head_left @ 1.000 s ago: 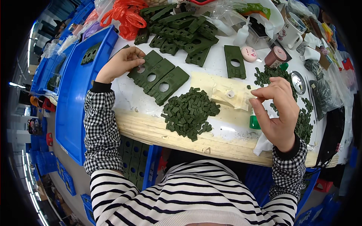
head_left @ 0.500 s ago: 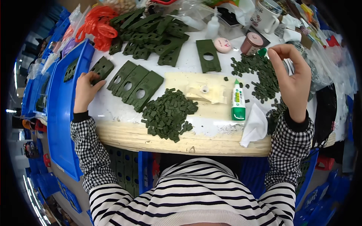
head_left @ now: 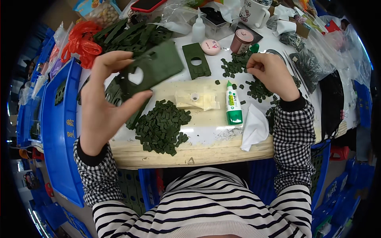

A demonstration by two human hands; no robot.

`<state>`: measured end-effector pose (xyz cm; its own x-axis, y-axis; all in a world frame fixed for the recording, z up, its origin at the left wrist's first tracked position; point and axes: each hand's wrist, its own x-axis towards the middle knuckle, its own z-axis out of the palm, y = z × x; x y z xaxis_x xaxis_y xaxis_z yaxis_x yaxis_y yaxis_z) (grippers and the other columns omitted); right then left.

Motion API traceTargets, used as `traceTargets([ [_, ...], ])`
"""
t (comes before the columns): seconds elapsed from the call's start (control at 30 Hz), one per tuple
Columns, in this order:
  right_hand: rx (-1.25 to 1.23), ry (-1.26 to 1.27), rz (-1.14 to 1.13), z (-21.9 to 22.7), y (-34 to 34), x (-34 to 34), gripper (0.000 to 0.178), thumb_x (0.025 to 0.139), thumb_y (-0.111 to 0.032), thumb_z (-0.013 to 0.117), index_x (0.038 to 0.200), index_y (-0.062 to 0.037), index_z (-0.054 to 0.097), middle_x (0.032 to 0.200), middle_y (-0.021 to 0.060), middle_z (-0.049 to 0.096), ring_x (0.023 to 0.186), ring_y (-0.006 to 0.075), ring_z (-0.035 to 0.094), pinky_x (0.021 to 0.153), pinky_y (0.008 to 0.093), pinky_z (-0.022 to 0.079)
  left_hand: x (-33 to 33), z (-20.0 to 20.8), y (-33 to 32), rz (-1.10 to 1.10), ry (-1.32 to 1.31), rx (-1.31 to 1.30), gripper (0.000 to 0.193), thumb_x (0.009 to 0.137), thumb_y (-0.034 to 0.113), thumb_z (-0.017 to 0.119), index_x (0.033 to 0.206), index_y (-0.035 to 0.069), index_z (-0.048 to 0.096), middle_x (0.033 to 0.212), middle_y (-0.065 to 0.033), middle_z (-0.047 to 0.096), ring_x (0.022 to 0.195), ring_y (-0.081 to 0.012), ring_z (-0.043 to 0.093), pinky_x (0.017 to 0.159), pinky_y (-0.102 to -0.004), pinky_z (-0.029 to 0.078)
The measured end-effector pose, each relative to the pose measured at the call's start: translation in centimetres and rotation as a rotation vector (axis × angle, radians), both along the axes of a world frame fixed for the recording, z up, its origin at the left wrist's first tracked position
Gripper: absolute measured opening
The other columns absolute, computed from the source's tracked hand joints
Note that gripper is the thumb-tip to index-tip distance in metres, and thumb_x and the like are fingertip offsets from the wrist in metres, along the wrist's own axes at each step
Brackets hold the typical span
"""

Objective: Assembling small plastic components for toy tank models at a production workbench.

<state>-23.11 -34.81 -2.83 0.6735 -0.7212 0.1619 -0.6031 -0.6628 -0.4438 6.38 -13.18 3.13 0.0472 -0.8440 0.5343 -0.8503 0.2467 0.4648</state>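
Note:
My left hand (head_left: 99,107) holds up a dark green plate (head_left: 164,63) with a large round hole, gripping one end between thumb and fingers. The plate is tilted and slightly blurred. Partly hidden behind it, more green plates (head_left: 137,119) lie on the table. My right hand (head_left: 274,73) is over scattered small green chips (head_left: 258,90), its fingertips pinched together; whether a chip is between them cannot be made out. In front of me sits a larger heap of green chips (head_left: 160,127). A cream block (head_left: 196,99) with a small white ring stands between the hands, beside a green-and-white glue bottle (head_left: 234,105).
Another holed plate (head_left: 196,59) lies farther back, near a pink round case (head_left: 210,47), a pink tin (head_left: 241,41) and a white squeeze bottle (head_left: 198,29). Stacked plates (head_left: 123,37) fill the back left. A white cloth (head_left: 254,127) lies near the front edge; a blue tray (head_left: 59,142) stands left.
My left hand has moved right and up from the table's left side, now with a green plate raised in it. My right hand has come lower and left, its fingers pinching over the chips.

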Motion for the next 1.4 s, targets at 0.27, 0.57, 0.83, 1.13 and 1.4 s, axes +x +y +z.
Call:
traceTargets([
  [0.27,0.099,0.021,-0.005,-0.9,-0.7,0.6,0.011,0.077,-0.006,0.07,0.085,0.0004,0.068,0.07,0.0124,0.065,0.066,0.0259,0.063,0.065,0.0367,0.05,-2.9,-3.0,-2.2,-0.241,-0.095,-0.037,0.059,0.062,0.003,0.083,0.118,0.003,0.062,0.104,-0.0139,0.061,0.095,-0.0299,0.06,0.082,-0.0369,0.05],
  [0.57,0.128,0.026,0.013,-0.8,-1.1,0.5,0.01,0.08,-0.003,0.069,0.087,0.0029,0.066,0.073,0.0115,0.065,0.067,0.0208,0.062,0.065,0.0322,0.05,-2.6,-4.6,-2.2,-0.293,-0.023,-0.079,0.06,0.065,0.008,0.085,0.119,-0.001,0.061,0.107,-0.0158,0.062,0.096,-0.0287,0.062,0.083,-0.0356,0.05],
  [0.83,0.044,-0.438,0.072,3.4,3.9,1.8,0.015,0.084,-0.001,0.071,0.099,0.0008,0.073,0.082,0.0067,0.07,0.073,0.0098,0.064,0.067,0.0235,0.051,-3.0,-4.9,-2.0,-0.271,0.009,-0.046,0.058,0.065,0.01,0.086,0.117,0.0,0.061,0.105,-0.0154,0.062,0.095,-0.0293,0.063,0.081,-0.0351,0.051],
  [1.13,0.478,-0.7,0.192,2.9,7.4,3.7,0.017,0.085,-0.001,0.071,0.102,0.0023,0.073,0.092,0.0083,0.073,0.078,0.0104,0.068,0.072,0.0231,0.055,-2.9,-5.0,-1.9,-0.21,-0.046,-0.069,0.06,0.064,0.01,0.087,0.117,0.0,0.062,0.104,-0.0149,0.062,0.093,-0.0288,0.063,0.078,-0.0347,0.053],
  [1.4,0.297,-0.649,0.193,2.9,7.8,3.8,0.015,0.086,-0.002,0.071,0.1,0.0028,0.072,0.093,0.0078,0.073,0.081,0.0105,0.068,0.075,0.0228,0.055,-3.0,-5.1,-1.8,-0.192,-0.085,-0.086,0.06,0.065,0.011,0.087,0.118,0.001,0.062,0.103,-0.0148,0.062,0.091,-0.0278,0.064,0.076,-0.0335,0.054],
])
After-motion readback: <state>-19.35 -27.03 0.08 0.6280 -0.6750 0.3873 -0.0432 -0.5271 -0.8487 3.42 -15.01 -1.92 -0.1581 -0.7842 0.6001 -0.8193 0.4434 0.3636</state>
